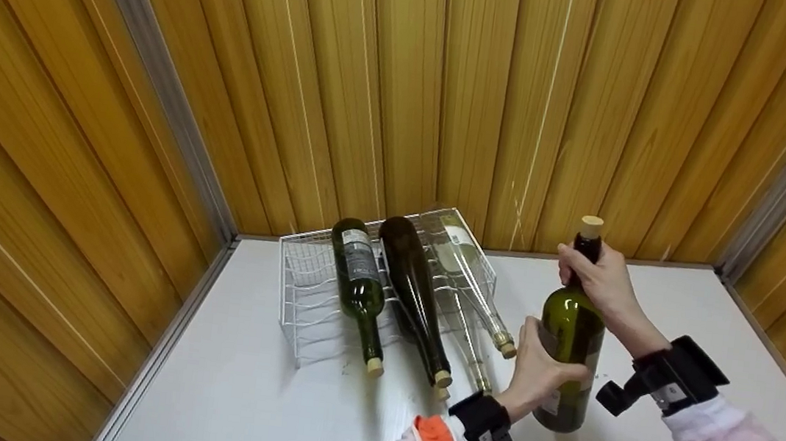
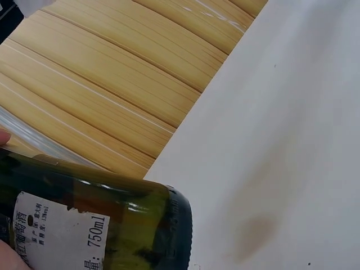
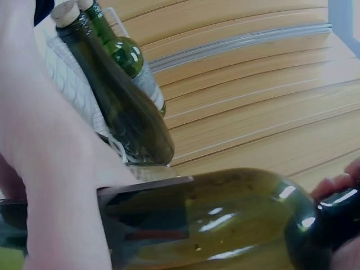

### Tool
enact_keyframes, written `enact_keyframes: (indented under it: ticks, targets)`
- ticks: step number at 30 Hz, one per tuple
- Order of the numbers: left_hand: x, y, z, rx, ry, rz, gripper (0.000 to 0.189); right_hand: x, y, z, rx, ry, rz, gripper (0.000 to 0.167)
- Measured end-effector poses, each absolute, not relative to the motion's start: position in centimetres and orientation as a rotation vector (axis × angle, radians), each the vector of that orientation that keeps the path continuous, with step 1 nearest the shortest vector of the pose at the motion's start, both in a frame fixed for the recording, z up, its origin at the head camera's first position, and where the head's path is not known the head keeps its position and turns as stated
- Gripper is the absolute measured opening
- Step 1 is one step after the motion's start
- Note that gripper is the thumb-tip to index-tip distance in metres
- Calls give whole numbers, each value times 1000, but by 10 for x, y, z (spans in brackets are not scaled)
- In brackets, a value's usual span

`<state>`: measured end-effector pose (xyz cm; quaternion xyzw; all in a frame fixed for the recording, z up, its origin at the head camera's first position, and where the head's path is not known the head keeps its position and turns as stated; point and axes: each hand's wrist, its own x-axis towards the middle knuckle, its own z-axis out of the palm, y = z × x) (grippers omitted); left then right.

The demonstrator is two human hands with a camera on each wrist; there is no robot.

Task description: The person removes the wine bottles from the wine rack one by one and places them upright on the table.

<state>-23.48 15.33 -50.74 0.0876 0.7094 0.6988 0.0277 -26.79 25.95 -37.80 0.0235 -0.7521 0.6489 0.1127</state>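
Observation:
A large green wine bottle with a cork in its mouth is held nearly upright between both hands. My right hand grips the neck just below the cork. Lower down, my left hand holds the body from the left, its thumb lying across the front. In the left wrist view the bottle's white label reads 750ml, and a shadow lies on the table off to the side of its base. The right wrist view shows the shoulder of the same bottle, with fingers around the neck.
A white wire rack stands left of the hands. On its upper level lie a green bottle, a dark brown bottle and a clear bottle. More corked bottles lie below. Wood-panelled walls enclose the white table.

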Motion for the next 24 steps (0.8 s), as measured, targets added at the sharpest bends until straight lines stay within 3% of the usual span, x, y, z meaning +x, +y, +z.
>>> enact_keyframes:
  ticks: [8, 17, 19, 24]
  targets:
    - [-234, 151, -514, 294, 2258, 2063, 77, -264, 259, -390, 31, -2160, 1871, 29]
    - [-273, 166, -589, 603, 2417, 1788, 94, -257, 262, -396, 85, -2132, 1804, 25]
    - [-270, 162, -582, 650, 2466, 1704, 99, -257, 265, -397, 98, -2116, 1796, 25]
    - [-241, 134, -523, 714, 2470, 1578, 100, -260, 270, -398, 131, -2083, 1780, 25]
